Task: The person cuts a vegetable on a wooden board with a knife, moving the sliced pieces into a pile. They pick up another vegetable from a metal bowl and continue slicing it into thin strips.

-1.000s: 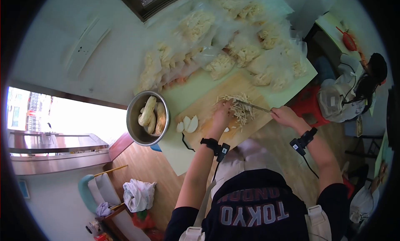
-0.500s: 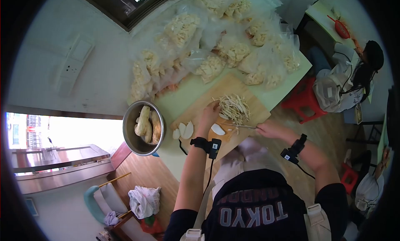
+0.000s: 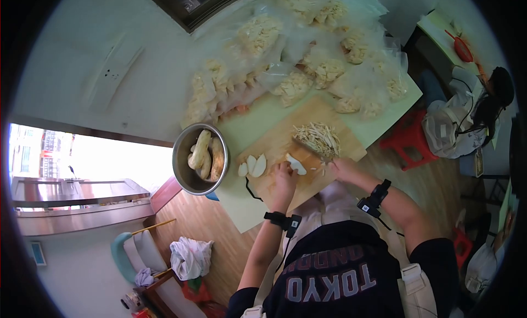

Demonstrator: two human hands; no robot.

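My right hand [image 3: 341, 169] grips a kitchen knife [image 3: 312, 148], its blade pointing left along the near edge of a heap of pale vegetable shreds [image 3: 318, 137]. At the left end of a white vegetable slice [image 3: 296, 164], the fingers of my left hand [image 3: 285, 178] are curled and seem to pinch it. Both lie on a wooden cutting board [image 3: 315, 109]. Left of my left hand, several cut white pieces [image 3: 257, 165] rest on the board. A few short shreds are scattered near the knife.
A steel pot [image 3: 180, 161] with long tan vegetables [image 3: 201, 148] stands left of the board. Clear bags of pale slices [image 3: 293, 87] crowd the back of the pale green table [image 3: 384, 116]. A person [image 3: 458, 123] sits at right on a red stool [image 3: 403, 145].
My left hand has moved from the shreds down to the white slice. The knife has swung so its blade lies against the heap. The camera view has shifted slightly.
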